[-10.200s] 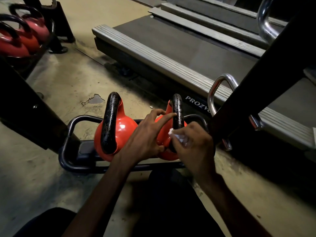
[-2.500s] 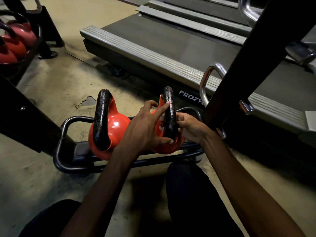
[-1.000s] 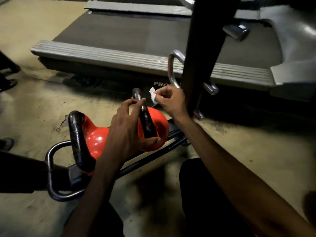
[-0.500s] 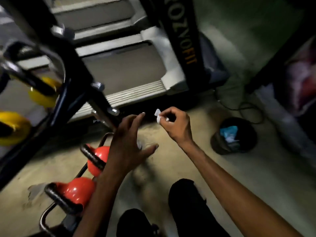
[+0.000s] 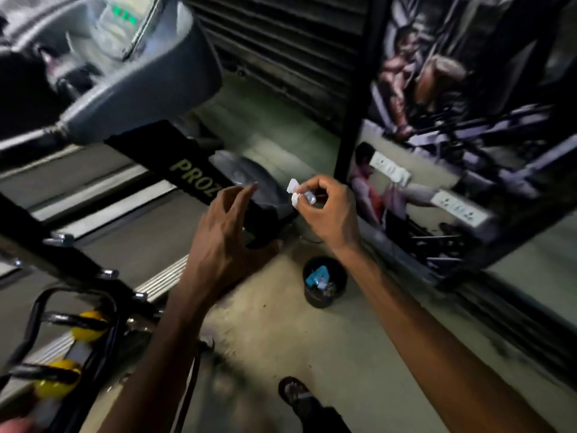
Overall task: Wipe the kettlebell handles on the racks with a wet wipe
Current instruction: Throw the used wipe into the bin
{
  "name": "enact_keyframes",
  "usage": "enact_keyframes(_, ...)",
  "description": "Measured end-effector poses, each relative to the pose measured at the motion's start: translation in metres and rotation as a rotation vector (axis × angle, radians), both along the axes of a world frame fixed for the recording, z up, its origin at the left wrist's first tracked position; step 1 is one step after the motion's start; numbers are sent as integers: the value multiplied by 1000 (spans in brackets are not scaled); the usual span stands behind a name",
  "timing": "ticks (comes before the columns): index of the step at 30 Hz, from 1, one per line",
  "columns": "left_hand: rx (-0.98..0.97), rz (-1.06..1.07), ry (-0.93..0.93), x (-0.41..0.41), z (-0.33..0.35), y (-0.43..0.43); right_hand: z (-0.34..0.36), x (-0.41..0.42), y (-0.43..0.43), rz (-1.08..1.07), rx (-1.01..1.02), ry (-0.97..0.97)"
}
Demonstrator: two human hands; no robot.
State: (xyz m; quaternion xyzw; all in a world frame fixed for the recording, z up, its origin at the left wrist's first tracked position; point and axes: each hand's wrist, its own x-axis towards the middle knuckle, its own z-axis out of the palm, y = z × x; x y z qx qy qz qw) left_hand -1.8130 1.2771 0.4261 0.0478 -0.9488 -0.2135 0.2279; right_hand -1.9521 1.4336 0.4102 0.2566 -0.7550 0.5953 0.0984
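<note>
My right hand [image 5: 327, 210] pinches a small crumpled white wet wipe [image 5: 295, 192] between thumb and fingertips, held up in the air. My left hand [image 5: 224, 232] hovers beside it, fingers spread and relaxed, holding nothing. Two yellow kettlebells [image 5: 84, 323] [image 5: 56, 379] with black handles sit in a black tube rack [image 5: 34, 317] at the lower left, away from both hands. The red kettlebells are out of view.
A treadmill with its dark upright [image 5: 193, 179] and grey console [image 5: 125, 73] fills the upper left. A small black bin [image 5: 324, 282] with blue and white scraps stands on the floor below my right hand. A poster panel [image 5: 452, 151] stands at right. My sandalled foot [image 5: 296, 395] is low.
My hands have left the red kettlebell; the view has swung up and right, away from the low rack. The right hand lifted away with the wipe, and the left hand let go and opened.
</note>
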Motion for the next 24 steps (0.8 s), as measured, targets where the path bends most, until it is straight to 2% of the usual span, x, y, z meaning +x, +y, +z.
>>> enact_keyframes(5,-36,-87,64,-37,50,30,62,-15,56,-98,20,96)
enact_keyframes(11,-59,-148,10,-84,51,58,62,-55,105,-168,70,105)
enact_keyframes(17,-54,-156,-81,-154,-1,74,6,-128,125,-168,117,44)
enact_keyframes(24,45,-42,-292,-257,-128,74,-129,-243,117,-97,148,-188)
